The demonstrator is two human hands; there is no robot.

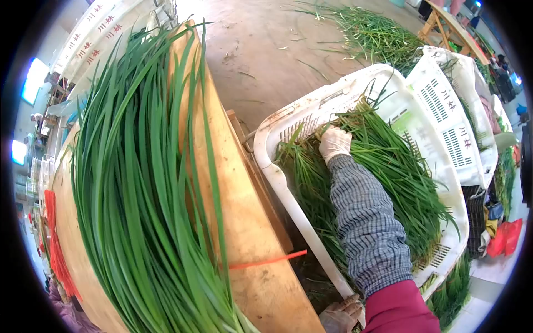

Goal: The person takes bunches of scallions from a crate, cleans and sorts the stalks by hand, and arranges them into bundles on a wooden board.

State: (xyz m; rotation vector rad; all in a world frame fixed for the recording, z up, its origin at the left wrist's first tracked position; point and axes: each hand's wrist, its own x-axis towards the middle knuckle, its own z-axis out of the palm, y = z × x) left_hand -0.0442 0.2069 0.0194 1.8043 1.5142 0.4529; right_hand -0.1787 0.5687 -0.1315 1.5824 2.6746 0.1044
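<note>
A white plastic basket (311,222) holds a heap of garlic chives (388,161), some blades yellowed and dry. My right hand (336,143), in a thin pale glove with a checkered sleeve cover behind it, is closed on chives near the basket's far left corner. At the bottom edge, my left hand (341,315) is gloved and partly cut off by the frame; its fingers curl at the basket's near rim. A large bunch of long green chives (144,183) lies on the wooden board (261,288) to the left. An orange tie (266,260) lies across the board beside it.
More white baskets (444,111) stand at the right. Loose chives (372,33) are piled on the floor at the back, near a wooden bench (452,30). Orange ties (55,244) hang at the board's left edge. A red bag (505,237) lies far right.
</note>
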